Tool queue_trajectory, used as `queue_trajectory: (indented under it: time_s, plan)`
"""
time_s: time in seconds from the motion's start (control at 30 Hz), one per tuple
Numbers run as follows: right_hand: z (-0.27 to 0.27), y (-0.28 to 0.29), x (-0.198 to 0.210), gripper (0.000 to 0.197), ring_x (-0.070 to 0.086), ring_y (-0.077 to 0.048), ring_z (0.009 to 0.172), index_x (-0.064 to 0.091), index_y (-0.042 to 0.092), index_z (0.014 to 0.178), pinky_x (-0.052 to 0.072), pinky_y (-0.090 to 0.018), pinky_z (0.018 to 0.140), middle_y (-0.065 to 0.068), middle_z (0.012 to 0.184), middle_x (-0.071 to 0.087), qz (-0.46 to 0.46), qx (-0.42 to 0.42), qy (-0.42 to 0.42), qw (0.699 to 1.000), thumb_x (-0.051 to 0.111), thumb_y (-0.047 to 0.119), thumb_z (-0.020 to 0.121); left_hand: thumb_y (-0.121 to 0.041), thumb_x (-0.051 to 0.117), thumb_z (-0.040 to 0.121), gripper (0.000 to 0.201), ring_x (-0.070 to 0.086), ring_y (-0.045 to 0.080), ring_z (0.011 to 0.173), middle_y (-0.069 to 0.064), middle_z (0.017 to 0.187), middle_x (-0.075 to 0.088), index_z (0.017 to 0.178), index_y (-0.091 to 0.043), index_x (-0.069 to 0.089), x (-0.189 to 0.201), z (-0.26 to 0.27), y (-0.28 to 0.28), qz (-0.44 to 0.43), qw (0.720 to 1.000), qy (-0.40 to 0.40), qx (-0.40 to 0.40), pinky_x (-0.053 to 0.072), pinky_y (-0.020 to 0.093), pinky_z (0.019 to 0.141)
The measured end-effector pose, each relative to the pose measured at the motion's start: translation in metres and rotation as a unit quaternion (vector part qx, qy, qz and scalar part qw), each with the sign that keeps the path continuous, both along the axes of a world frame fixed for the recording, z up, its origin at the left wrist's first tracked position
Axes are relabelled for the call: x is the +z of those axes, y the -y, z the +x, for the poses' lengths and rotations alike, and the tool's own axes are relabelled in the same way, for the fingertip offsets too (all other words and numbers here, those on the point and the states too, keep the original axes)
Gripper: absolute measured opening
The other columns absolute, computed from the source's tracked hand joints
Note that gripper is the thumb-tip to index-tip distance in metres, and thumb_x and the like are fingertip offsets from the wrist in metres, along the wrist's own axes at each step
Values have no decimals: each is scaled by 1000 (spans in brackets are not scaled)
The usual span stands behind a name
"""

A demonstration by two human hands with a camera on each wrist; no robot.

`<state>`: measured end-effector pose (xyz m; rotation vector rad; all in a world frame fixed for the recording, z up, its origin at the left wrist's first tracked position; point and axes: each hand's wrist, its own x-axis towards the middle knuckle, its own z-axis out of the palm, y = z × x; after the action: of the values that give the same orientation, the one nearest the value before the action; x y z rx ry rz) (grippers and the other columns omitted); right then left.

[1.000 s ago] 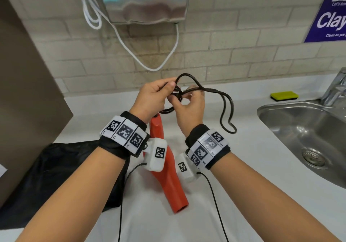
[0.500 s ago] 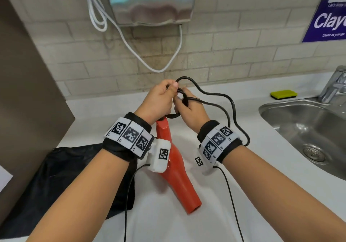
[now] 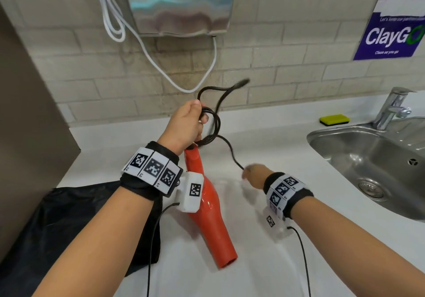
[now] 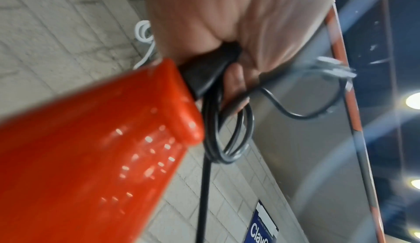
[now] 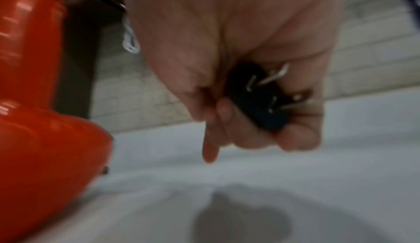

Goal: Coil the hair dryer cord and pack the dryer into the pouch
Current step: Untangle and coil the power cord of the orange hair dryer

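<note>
The red hair dryer (image 3: 207, 207) slants from my left hand down toward the white counter (image 3: 287, 262), its nozzle end nearest me. My left hand (image 3: 186, 124) grips several loops of the black cord (image 3: 215, 126) just above the dryer's handle end; the left wrist view shows the cord loops (image 4: 227, 130) hanging from the curled fingers beside the dryer (image 4: 90, 157). My right hand (image 3: 253, 175) is lower and to the right, fingers curled round the black plug (image 5: 261, 101), prongs showing. A cord strand runs from the coil to it. The black pouch (image 3: 69, 223) lies flat at the left.
A steel sink (image 3: 372, 163) with a tap (image 3: 391, 106) sits at the right, with a yellow-green sponge (image 3: 334, 119) behind it. A wall hand dryer (image 3: 179, 5) with a white cable (image 3: 161, 67) hangs above. A brown panel (image 3: 27, 124) bounds the left side.
My right hand has left the left hand and dropped down and to the right with the cord's plug end. The left hand keeps the coil, and a loose loop whips above it.
</note>
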<state>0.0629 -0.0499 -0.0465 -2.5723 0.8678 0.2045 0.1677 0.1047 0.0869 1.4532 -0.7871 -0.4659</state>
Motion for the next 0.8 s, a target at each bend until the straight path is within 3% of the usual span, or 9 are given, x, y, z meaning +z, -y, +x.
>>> queue_trajectory:
  time_s: [0.07, 0.13, 0.27, 0.37, 0.47, 0.53, 0.6, 0.7, 0.8]
  plan:
    - [-10, 15, -23, 38, 52, -28, 119, 52, 5, 126, 43, -36, 102, -11, 131, 54, -73, 14, -167, 983, 38, 20, 93, -21, 26, 101, 29, 24, 0, 30, -1, 63, 40, 77, -18, 41, -1, 3, -3, 2, 1000, 1, 4, 21, 12, 33]
    - [-18, 22, -26, 39, 55, -27, 115, 55, 7, 121, 46, -36, 99, -10, 127, 56, -89, 16, -192, 977, 43, 25, 89, -23, 27, 101, 26, 24, 0, 30, -2, 64, 40, 81, -20, 44, -3, 5, -6, 6, 1000, 12, 1, 21, 12, 33]
    - [-13, 11, 4, 46, 51, -26, 118, 44, 17, 133, 40, -31, 100, -11, 132, 52, 2, -69, 66, 995, 53, 23, 88, -21, 28, 101, 23, 23, 0, 30, -2, 65, 40, 96, -20, 51, -3, 5, -4, 8, 1000, 20, -20, 21, 13, 34]
    - [3, -18, 44, 49, 53, -18, 100, 41, 22, 135, 38, -22, 91, -4, 129, 52, 77, 3, 215, 974, 54, 17, 89, -21, 29, 101, 25, 23, 0, 29, -1, 65, 40, 91, -19, 52, -3, 0, 2, 10, 999, 23, -31, 20, 12, 33]
    - [19, -44, 66, 46, 50, -3, 87, 42, 18, 135, 38, -13, 81, 5, 127, 50, 167, 120, 232, 951, 52, 11, 91, -24, 30, 101, 26, 24, 0, 29, -1, 65, 41, 85, -22, 50, -1, -3, 10, 21, 998, 40, -32, 21, 12, 33]
    - [25, -52, 69, 30, 50, 4, 70, 54, 12, 122, 39, -4, 62, 10, 108, 58, 230, 130, 260, 929, 46, 9, 93, -24, 30, 100, 26, 25, 0, 29, -1, 65, 41, 84, -22, 50, 0, -5, 14, 27, 998, 49, -31, 21, 12, 33]
    - [27, -51, 64, 20, 52, 4, 58, 61, 8, 96, 39, -4, 51, 7, 78, 58, 258, 83, 295, 916, 41, 8, 95, -23, 30, 100, 26, 25, 0, 29, -1, 65, 41, 83, -22, 49, 1, -6, 17, 26, 998, 48, -28, 21, 12, 33]
    - [23, -31, 47, 23, 55, -7, 64, 61, 10, 79, 44, -19, 65, -4, 73, 63, 187, 1, 281, 941, 42, 9, 93, -23, 30, 100, 26, 24, 0, 29, -2, 65, 41, 84, -22, 50, 0, -5, 16, 18, 999, 34, -25, 21, 13, 33]
    - [10, 8, 17, 27, 60, -28, 102, 66, 4, 105, 46, -31, 88, -15, 110, 65, 58, -77, 87, 992, 44, 13, 91, -25, 30, 100, 26, 25, 0, 31, -3, 65, 42, 84, -22, 51, -2, -4, 12, 14, 999, 31, -22, 22, 14, 35]
